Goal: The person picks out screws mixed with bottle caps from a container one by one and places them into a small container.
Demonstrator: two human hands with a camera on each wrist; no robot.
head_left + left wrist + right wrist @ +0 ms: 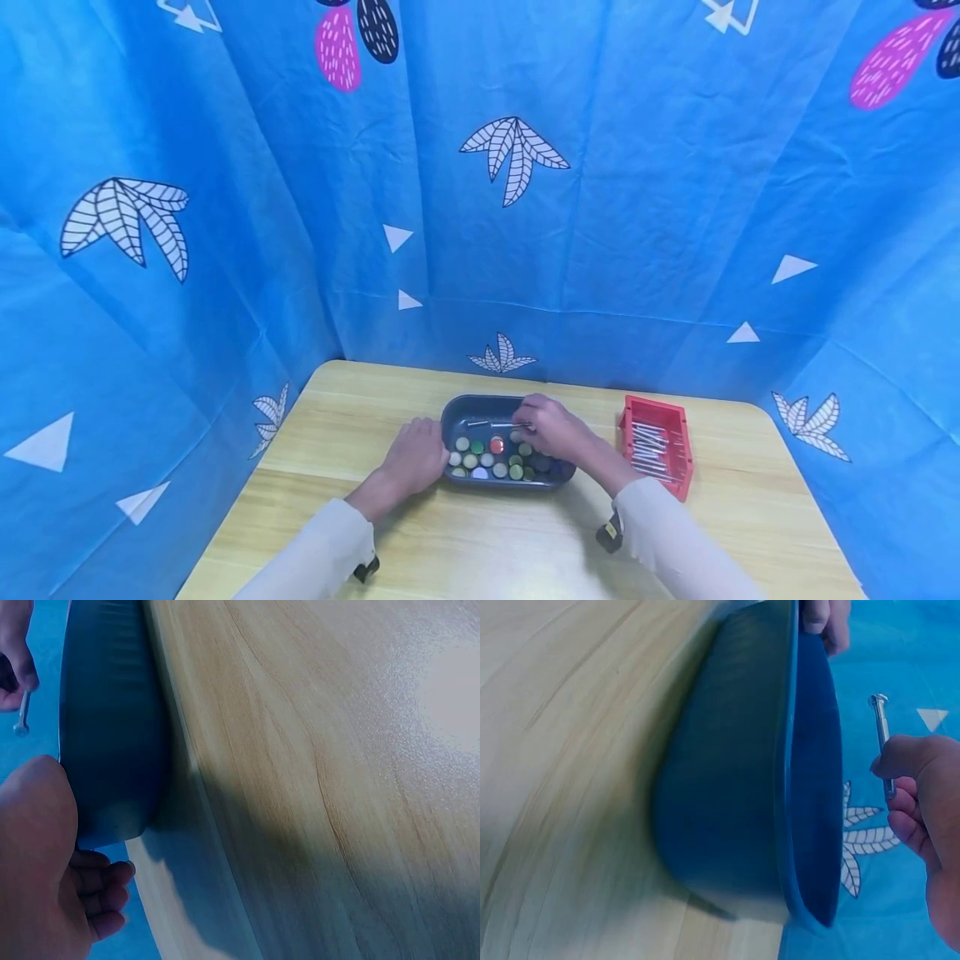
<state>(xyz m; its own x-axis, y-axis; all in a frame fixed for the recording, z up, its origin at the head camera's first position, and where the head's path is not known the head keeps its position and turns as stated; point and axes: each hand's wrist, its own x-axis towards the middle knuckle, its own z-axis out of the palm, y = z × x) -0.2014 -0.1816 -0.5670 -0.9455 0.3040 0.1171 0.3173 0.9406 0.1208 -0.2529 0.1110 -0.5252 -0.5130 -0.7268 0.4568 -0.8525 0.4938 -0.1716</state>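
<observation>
A dark grey plastic tray (pixel 510 482) stands on the table with several round, flat, cap-like discs (pixel 500 471) in white, green, orange and dark colours. My left hand (pixel 416 454) grips its left end, thumb at the rim and fingers curled at the end wall in the left wrist view. Above the tray's back right part, my right hand (pixel 553 427) pinches a silver bolt (pixel 883 739) between thumb and fingers. The bolt's wider head points away from the hand, and it lies roughly level in the head view.
To the tray's right, a red bin (pixel 678 487) holds several long silver bolts (pixel 649 450). Both stand on a light wood table (pixel 465 542). A blue patterned curtain (pixel 637 208) hangs behind and along both sides.
</observation>
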